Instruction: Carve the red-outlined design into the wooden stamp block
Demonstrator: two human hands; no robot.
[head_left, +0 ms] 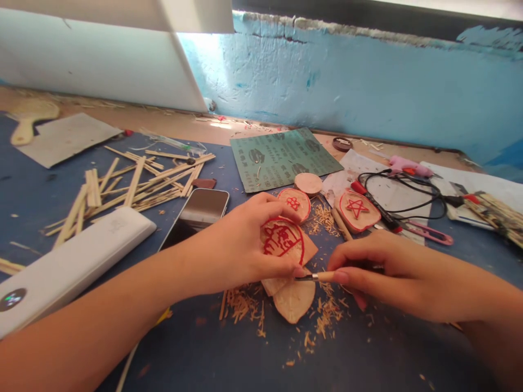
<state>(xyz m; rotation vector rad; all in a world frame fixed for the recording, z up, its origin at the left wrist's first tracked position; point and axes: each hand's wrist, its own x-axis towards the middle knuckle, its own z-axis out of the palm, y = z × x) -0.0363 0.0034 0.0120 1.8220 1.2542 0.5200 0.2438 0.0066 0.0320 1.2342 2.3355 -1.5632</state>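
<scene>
In the middle of the head view my left hand [255, 239] grips a pale carving block [286, 245] that bears a raised red design inside a red curved border. My right hand [376, 272] pinches the wooden handle of a carving knife [322, 276]. Its metal end meets the block's near edge, beside my left thumb. Below the block lies a rounded pale piece [295, 302] among curly shavings [327, 316]. Just beyond my hands sit a disc with a red flower [293, 203], a piece with a red star [357, 209] and a plain disc [308, 183].
A green sandpaper sheet [281, 158] lies behind the discs. On the left are a white power bank [77, 261], a phone [200, 209] and scattered wooden sticks [134, 185]. To the right rest a black cable [408, 190], a pink glue gun [411, 166] and a pink cutter [429, 232].
</scene>
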